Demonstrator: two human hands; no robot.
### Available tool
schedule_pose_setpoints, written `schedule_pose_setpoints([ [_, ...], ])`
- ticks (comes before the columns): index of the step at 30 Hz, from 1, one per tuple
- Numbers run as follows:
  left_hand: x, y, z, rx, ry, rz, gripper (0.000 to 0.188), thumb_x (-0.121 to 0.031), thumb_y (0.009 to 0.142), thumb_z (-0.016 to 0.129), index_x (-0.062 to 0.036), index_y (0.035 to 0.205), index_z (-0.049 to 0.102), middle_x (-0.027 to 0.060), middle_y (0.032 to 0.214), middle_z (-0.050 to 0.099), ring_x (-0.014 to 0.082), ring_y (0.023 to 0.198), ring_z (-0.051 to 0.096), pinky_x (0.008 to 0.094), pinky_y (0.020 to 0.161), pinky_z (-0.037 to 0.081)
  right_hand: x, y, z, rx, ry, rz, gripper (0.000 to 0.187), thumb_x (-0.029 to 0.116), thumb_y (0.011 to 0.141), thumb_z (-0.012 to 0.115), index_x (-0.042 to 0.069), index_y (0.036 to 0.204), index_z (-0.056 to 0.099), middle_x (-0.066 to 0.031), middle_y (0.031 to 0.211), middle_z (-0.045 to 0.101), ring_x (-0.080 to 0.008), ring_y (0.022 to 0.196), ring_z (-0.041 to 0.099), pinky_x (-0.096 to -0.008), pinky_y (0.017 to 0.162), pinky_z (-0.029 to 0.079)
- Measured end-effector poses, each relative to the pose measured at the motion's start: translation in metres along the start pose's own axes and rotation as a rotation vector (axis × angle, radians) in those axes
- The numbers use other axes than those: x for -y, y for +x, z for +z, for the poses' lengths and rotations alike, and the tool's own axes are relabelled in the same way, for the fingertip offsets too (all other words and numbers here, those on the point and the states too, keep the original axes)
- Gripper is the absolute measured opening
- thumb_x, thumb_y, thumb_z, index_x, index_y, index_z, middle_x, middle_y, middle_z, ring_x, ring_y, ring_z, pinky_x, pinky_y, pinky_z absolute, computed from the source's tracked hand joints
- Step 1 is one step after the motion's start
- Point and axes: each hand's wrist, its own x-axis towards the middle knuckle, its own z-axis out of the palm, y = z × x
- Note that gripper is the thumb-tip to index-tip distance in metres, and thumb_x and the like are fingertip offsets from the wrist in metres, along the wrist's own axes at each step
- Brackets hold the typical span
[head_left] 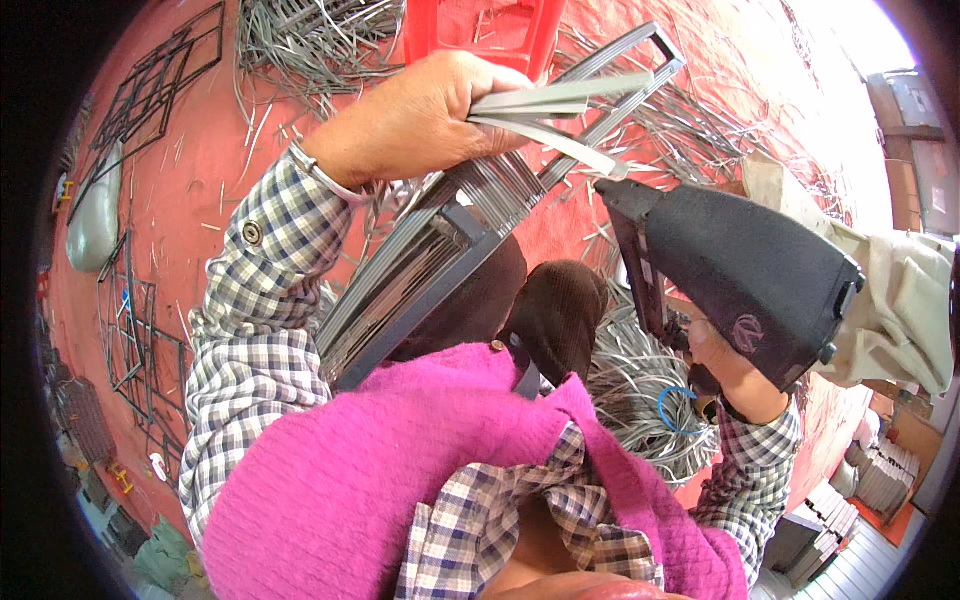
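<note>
My left hand [430, 118] is closed in a pinch around several flat grey strips [560, 100], whose free ends point right. Below it, a long dark grey frame [420, 300] rests across my lap, with grey strips wound around its middle. My right hand [725, 365] grips a black staple gun [745, 265], its fingers partly hidden behind the bulky body. The gun's narrow nose points up and left, close to the strip ends; whether it touches them I cannot tell.
A red plastic stool [485, 30] stands ahead. Loose grey strips [320, 45] lie heaped on the red floor covering [200, 190]; another coil [640, 400] lies near my right arm. Black frames [165, 75] are at far left. Beige cloth [890, 300] and cardboard boxes [905, 195] are at right.
</note>
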Motion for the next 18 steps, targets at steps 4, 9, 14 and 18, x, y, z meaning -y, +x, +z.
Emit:
schedule_pose_setpoints([
  [4, 0.001, 0.000, -0.001, -0.071, 0.052, 0.019, 0.022, -0.015, 0.081, 0.068, -0.0014, 0.098, 0.061, -0.0006, 0.074, 0.057, 0.0055, 0.069, 0.051, 0.0216, 0.063, 0.043, -0.003, -0.003, 0.000, 0.043, -0.128, 0.007, 0.033, 0.004, 0.073, 0.072, 0.004, 0.105, 0.065, -0.0112, 0.106, 0.063, -0.0264, 0.094, 0.062, -0.0358, 0.082, 0.048],
  [9, 0.000, 0.004, 0.008, -0.135, 0.226, 0.127, 0.027, -0.015, 0.087, 0.062, -0.0027, 0.111, 0.060, -0.0009, 0.071, 0.057, 0.0039, 0.067, 0.052, 0.0212, 0.060, 0.043, -0.005, -0.002, 0.001, 0.064, -0.349, -0.187, 0.032, 0.006, 0.074, 0.070, 0.007, 0.105, 0.066, -0.0113, 0.106, 0.063, -0.0272, 0.097, 0.062, -0.0379, 0.086, 0.047],
  [14, -0.013, 0.000, 0.005, -0.098, -0.009, -0.064, 0.032, -0.021, 0.090, 0.057, -0.0047, 0.119, 0.058, -0.0013, 0.068, 0.055, 0.0039, 0.056, 0.048, 0.0196, 0.051, 0.040, -0.002, -0.004, 0.000, 0.090, -0.270, 0.018, 0.030, 0.006, 0.074, 0.069, 0.007, 0.104, 0.067, -0.0108, 0.106, 0.063, -0.0260, 0.097, 0.061, -0.0366, 0.086, 0.047],
  [18, -0.013, 0.002, 0.002, -0.011, -0.176, -0.169, 0.029, -0.021, 0.091, 0.056, -0.0033, 0.113, 0.062, -0.0012, 0.068, 0.056, 0.0034, 0.055, 0.045, 0.0193, 0.052, 0.040, -0.001, -0.005, 0.003, 0.041, -0.083, 0.109, 0.034, 0.008, 0.072, 0.072, 0.006, 0.105, 0.066, -0.0112, 0.107, 0.063, -0.0262, 0.098, 0.061, -0.0362, 0.087, 0.046],
])
